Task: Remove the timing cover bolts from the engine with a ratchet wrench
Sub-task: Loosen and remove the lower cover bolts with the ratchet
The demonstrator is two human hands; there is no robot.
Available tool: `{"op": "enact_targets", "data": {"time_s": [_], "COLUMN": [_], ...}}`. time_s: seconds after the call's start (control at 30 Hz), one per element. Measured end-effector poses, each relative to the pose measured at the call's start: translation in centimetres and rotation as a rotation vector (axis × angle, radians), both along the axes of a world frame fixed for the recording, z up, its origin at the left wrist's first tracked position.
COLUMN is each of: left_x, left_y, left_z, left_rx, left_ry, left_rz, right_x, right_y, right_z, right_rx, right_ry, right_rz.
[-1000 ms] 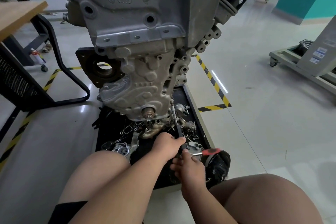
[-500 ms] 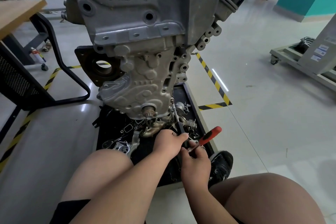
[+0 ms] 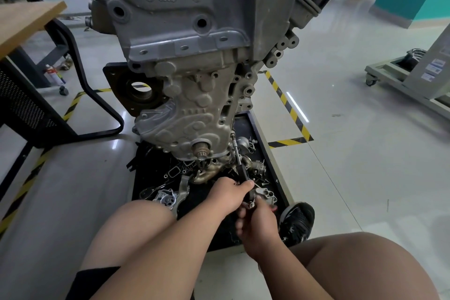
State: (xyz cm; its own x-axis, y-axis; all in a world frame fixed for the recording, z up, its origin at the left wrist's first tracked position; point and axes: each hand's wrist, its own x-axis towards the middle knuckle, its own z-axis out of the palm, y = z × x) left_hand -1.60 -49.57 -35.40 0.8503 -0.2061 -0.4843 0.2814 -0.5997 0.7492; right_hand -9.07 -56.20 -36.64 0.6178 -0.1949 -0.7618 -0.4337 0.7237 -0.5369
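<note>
A grey engine (image 3: 194, 31) hangs above a black parts tray (image 3: 270, 153). Its timing cover (image 3: 190, 119) faces me, with the crank end (image 3: 201, 148) at the bottom. A long extension bar (image 3: 237, 156) of the ratchet wrench runs from the cover's lower right edge down to my hands. My left hand (image 3: 229, 193) grips the black lower part of the bar. My right hand (image 3: 259, 223) holds the ratchet's head end just below; its red handle is almost wholly hidden under the hand. The bolt under the socket is hidden.
The tray holds several loose engine parts, among them a pump housing (image 3: 168, 200) and a manifold (image 3: 209, 173). My knees frame the bottom and my black shoe (image 3: 297, 221) touches the tray's corner. A black chair (image 3: 36, 109) and wooden desk (image 3: 22, 22) stand left; a wheeled stand (image 3: 414, 80) stands right.
The red ratchet handle swung from lying right, up to the right, then back under my right hand where it is now hidden. My left hand stays on the bar.
</note>
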Motion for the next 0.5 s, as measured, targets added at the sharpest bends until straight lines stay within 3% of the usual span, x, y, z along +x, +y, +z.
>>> {"op": "enact_targets", "data": {"time_s": [0.1, 0.23, 0.37, 0.5], "left_x": [0.04, 0.07, 0.08, 0.03], "left_y": [-0.1, 0.02, 0.22, 0.15], "left_z": [-0.05, -0.06, -0.13, 0.0], "left_rx": [-0.001, 0.009, 0.032, 0.048], "left_ry": [0.006, 0.002, -0.03, -0.045], "left_rz": [0.01, 0.023, 0.031, 0.028], "right_x": [-0.03, -0.2, -0.21, -0.31], "right_y": [-0.02, 0.13, 0.31, 0.73], "right_z": [0.24, 0.52, 0.51, -0.05], "right_rx": [0.27, 0.417, 0.383, 0.174], "right_ry": [-0.004, -0.032, -0.029, -0.031], "right_rz": [-0.006, -0.004, -0.005, -0.001]}}
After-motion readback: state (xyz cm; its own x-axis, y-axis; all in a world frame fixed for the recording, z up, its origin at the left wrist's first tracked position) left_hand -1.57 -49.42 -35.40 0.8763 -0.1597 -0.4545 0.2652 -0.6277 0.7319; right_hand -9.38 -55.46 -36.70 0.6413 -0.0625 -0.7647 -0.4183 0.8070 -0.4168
